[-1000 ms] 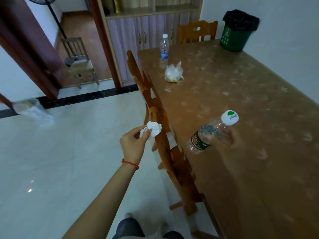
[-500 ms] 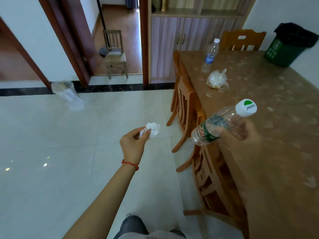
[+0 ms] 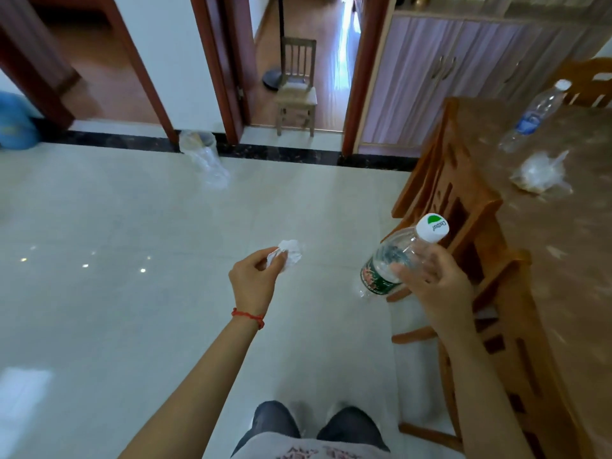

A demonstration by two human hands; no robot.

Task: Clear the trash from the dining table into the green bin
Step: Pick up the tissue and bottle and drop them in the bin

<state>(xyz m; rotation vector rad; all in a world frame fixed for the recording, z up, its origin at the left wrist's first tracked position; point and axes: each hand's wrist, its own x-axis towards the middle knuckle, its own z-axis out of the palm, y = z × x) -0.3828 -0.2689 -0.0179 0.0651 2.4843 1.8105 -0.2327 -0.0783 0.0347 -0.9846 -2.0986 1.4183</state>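
Observation:
My left hand (image 3: pixel 253 282) pinches a crumpled white tissue (image 3: pixel 290 256) over the tiled floor. My right hand (image 3: pixel 433 286) grips a clear plastic bottle (image 3: pixel 394 260) with a green label and a white cap, held beside the chairs. On the brown dining table (image 3: pixel 563 246) at the right lie a knotted clear plastic bag (image 3: pixel 539 173) and, farther back, an upright water bottle (image 3: pixel 533 117) with a blue label. The green bin is out of view.
Two wooden chairs (image 3: pixel 463 207) are pushed in along the table's left side, close to my right arm. A clear plastic bag (image 3: pixel 205 157) lies on the floor by the door frame. A small chair (image 3: pixel 296 91) stands in the doorway. A cabinet (image 3: pixel 447 77) lines the back wall.
My view has swung left, away from the table; the green bin has left the frame. Both hands keep their hold on the tissue and the bottle.

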